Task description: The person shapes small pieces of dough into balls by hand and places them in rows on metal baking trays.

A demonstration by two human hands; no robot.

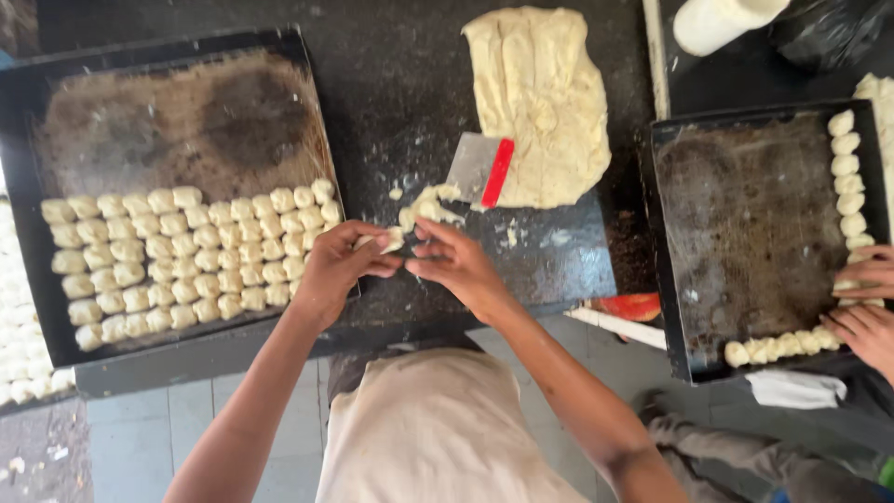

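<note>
Dough strip pinched between left hand and right hand grips.

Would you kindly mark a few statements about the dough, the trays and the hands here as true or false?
1. The left hand and the right hand both pinch pieces from a small strip of dough. True.
2. The left tray is fully covered with dough pieces. False: only its near half is filled; the far half is bare.
3. A scraper with a red handle lies at the edge of the large slab of dough. True.
4. The right tray holds no dough. False: pieces line its right and near edges.
5. Another person's hands are at the right tray. True.
</note>
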